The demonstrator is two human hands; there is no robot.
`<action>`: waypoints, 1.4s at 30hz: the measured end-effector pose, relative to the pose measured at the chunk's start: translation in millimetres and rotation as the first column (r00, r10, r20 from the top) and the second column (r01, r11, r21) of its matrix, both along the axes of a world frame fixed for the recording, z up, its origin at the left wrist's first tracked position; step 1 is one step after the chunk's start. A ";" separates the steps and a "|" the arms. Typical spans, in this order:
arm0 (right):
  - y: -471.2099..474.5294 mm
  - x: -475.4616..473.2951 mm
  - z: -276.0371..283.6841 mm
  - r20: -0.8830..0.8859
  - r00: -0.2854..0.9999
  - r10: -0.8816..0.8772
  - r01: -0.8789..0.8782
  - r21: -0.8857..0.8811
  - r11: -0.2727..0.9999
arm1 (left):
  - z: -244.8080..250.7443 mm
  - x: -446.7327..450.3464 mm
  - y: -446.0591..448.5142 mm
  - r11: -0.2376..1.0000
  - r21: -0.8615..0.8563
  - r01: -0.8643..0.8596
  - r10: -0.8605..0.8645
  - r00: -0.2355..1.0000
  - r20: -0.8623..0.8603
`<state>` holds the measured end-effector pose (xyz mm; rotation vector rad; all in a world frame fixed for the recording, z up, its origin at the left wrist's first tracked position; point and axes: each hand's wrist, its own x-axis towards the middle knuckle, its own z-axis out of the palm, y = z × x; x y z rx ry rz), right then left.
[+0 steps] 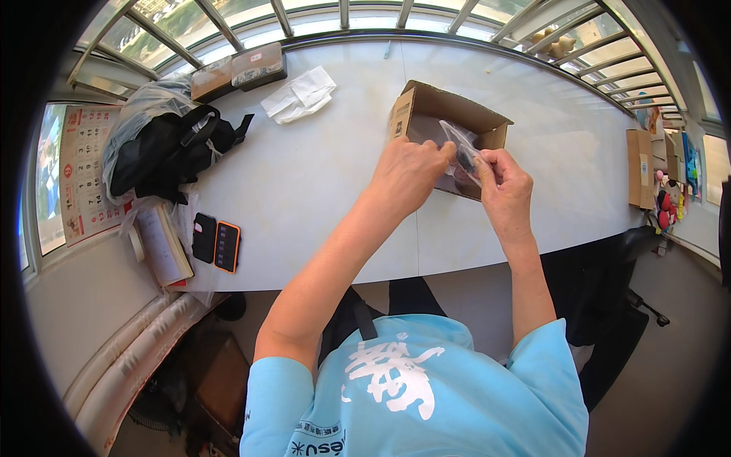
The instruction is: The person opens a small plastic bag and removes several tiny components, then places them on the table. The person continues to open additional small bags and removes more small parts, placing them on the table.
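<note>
An open cardboard box [457, 105] stands on the white table in front of me, its opening towards me and more plastic-wrapped contents partly visible inside. Over its near side, both hands are at a clear plastic bag [457, 137] that has a small dark item in it. My right hand [505, 183] pinches the bag's near edge between thumb and fingers. My left hand [414, 168] has its fingers curled at the bag's other side; its fingertips are partly hidden, but they seem to grip the plastic.
At the left lie a black fabric bag [165, 148], two small boxes [260, 65], a white tissue [302, 94], a black case with an orange-rimmed part [227, 245] and an open notebook [163, 245]. Metal window bars run along the far edge; a black chair [605, 297] stands right.
</note>
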<state>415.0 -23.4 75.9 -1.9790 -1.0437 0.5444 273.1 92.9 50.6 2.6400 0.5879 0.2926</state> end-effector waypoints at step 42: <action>183.1 -158.4 -148.2 0.135 0.966 0.221 -0.221 -0.012 0.975 | -113.7 -289.2 6.6 0.169 -0.772 -0.613 0.793 0.550 -0.263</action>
